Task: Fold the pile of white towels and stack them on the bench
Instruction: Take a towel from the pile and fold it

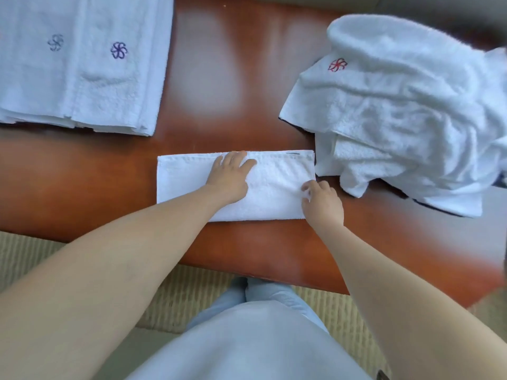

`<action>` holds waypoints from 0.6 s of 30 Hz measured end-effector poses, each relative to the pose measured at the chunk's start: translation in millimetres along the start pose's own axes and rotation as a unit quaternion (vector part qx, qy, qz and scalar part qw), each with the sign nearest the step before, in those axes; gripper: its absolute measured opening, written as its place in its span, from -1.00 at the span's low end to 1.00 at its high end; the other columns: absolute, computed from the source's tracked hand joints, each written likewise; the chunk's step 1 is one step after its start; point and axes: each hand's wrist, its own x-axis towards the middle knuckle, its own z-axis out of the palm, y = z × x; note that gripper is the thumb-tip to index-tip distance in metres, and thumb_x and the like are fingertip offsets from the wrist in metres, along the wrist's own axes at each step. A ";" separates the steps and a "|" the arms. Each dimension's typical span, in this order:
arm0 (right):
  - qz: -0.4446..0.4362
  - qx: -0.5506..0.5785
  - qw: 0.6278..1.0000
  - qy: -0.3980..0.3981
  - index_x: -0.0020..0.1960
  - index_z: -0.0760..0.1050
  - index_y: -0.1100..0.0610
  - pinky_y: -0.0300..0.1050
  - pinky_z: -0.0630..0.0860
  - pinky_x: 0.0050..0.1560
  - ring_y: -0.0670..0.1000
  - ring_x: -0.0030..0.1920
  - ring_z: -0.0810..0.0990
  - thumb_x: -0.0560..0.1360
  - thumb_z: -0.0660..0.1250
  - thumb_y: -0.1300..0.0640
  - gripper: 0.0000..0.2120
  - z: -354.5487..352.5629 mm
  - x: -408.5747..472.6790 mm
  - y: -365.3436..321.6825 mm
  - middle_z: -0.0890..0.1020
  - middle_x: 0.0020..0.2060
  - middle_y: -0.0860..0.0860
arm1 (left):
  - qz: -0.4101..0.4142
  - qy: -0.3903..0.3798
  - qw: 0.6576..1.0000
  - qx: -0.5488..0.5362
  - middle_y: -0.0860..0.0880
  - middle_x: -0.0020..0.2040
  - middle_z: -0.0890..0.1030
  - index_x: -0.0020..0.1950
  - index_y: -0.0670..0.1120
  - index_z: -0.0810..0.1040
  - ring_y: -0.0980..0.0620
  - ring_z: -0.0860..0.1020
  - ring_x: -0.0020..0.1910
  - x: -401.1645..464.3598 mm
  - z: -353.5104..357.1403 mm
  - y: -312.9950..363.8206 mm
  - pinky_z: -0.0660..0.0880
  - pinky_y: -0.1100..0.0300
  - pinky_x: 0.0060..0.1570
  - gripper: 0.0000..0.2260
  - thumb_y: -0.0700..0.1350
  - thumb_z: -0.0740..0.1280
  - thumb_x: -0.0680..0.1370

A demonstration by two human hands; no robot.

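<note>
A white towel (277, 185), folded into a long strip, lies flat on the glossy brown bench (225, 86) in front of me. My left hand (230, 176) presses flat on the strip's middle with straight fingers. My right hand (322, 201) pinches the strip's right end near its front corner. A stack of folded white towels (82, 67) with purple flower emblems sits at the back left. A loose pile of unfolded white towels (406, 111), one showing a red emblem, lies at the right.
The bench's front edge (247, 272) runs just ahead of my legs, with a beige woven floor (192, 294) below. Bare bench surface lies between the folded stack and the loose pile.
</note>
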 end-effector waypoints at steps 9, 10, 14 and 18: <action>0.124 0.176 0.976 -0.021 0.36 0.36 0.06 -0.04 0.52 -0.23 0.03 -0.11 0.60 0.55 0.37 -0.05 -0.55 16.3 -6.8 34.7 0.56 0.05 -0.04 | 0.076 -0.024 0.997 0.021 -0.12 0.39 0.40 0.53 -0.06 0.31 -0.15 0.40 0.35 87.4 -31.5 113.5 0.29 0.04 0.36 -0.48 -0.18 0.29 0.56; 0.116 0.171 0.978 -0.033 0.38 0.35 0.05 0.00 0.57 -0.18 0.04 -0.11 0.60 0.55 0.37 -0.02 -0.54 15.7 -6.3 34.5 0.55 0.07 -0.02 | 0.073 -0.029 0.997 0.027 -0.12 0.32 0.43 0.45 -0.07 0.37 -0.15 0.42 0.29 91.1 -33.8 119.7 0.33 0.06 0.27 -0.54 -0.22 0.28 0.54; 0.079 0.148 0.985 -0.049 0.44 0.31 0.04 0.04 0.57 -0.11 0.08 -0.09 0.57 0.51 0.37 0.12 -0.47 9.6 -1.6 28.9 0.47 0.14 0.01 | 0.112 -0.072 0.991 0.002 0.00 0.06 0.38 0.08 0.01 0.46 -0.08 0.38 0.14 95.8 -54.5 116.2 0.35 0.08 -0.08 -0.81 -0.24 0.23 0.54; 0.002 0.063 0.997 -0.052 0.14 0.39 0.12 -0.01 0.45 -0.15 0.14 -0.03 0.50 0.51 0.32 0.25 -0.76 -0.7 7.9 16.8 0.39 0.07 0.06 | 0.189 -0.089 0.977 -0.037 0.04 -0.04 0.47 -0.07 0.01 0.41 -0.04 0.44 -0.05 79.5 -78.3 90.2 0.32 0.07 -0.25 -0.84 -0.25 0.27 0.50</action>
